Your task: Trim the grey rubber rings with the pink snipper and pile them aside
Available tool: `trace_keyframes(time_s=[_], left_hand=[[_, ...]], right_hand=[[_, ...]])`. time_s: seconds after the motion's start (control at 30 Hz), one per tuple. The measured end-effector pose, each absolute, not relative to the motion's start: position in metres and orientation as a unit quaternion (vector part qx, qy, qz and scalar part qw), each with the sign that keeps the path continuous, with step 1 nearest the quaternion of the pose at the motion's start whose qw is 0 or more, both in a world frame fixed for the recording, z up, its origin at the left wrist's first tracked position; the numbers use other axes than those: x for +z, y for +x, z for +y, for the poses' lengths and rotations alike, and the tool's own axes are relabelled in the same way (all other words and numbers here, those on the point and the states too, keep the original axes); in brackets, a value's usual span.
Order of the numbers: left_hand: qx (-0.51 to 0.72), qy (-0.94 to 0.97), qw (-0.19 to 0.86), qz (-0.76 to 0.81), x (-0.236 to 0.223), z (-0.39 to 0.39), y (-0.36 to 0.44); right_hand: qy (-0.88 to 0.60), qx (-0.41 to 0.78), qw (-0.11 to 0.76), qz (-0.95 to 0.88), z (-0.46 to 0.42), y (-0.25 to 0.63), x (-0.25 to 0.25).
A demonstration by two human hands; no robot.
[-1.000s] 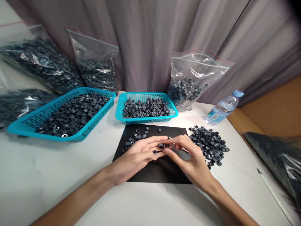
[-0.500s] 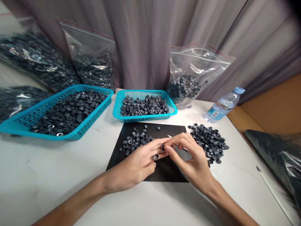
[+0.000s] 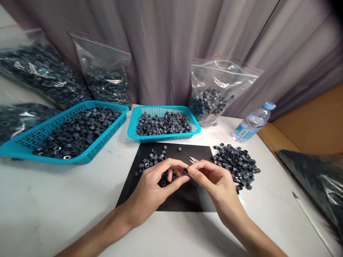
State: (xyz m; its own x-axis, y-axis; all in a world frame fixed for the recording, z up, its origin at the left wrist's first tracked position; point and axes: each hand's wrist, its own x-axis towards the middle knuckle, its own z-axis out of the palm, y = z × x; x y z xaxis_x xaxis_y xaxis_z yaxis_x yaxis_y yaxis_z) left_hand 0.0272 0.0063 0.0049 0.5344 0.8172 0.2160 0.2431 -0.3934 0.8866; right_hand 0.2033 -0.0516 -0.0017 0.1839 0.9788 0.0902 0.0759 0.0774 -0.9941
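Both my hands meet over a black mat (image 3: pixel 184 200) on the white table. My left hand (image 3: pixel 155 187) is curled, its thumb and fingertips pinching a small dark grey ring (image 3: pixel 185 172), and another ring (image 3: pixel 163 183) shows under its fingers. My right hand (image 3: pixel 214 182) is closed on small metal scissors or tweezers whose tips (image 3: pixel 193 159) stick out past its fingers, right beside the pinched ring. A small heap of rings (image 3: pixel 151 160) lies on the mat behind my left hand. A larger loose pile of rings (image 3: pixel 237 166) lies on the table to the right of my right hand.
Two turquoise baskets of rings stand behind the mat, a large one (image 3: pixel 40 134) at left and a smaller one (image 3: pixel 134 123) in the middle. Clear bags of rings (image 3: pixel 214 96) lean on a grey curtain. A water bottle (image 3: pixel 250 123) lies at right, a dark bag (image 3: pixel 316 175) beyond it.
My left hand has curled from flat fingers into a pinch and drawn nearer to me. My right hand stays against it. The view shifted slightly.
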Motion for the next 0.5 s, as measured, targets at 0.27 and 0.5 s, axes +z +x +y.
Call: trace_keyframes(time_s=[0.27, 0.5], left_hand=[[0.351, 0.685, 0.552, 0.322, 0.0066, 0.0076, 0.0265], [0.341, 0.692, 0.547, 0.323, 0.0066, 0.0094, 0.0268]], right_hand=[[-0.531, 0.424, 0.566, -0.466, -0.0542, 0.2007, 0.0054], [-0.536, 0.36, 0.577, -0.5, -0.0537, 0.2016, 0.0016]])
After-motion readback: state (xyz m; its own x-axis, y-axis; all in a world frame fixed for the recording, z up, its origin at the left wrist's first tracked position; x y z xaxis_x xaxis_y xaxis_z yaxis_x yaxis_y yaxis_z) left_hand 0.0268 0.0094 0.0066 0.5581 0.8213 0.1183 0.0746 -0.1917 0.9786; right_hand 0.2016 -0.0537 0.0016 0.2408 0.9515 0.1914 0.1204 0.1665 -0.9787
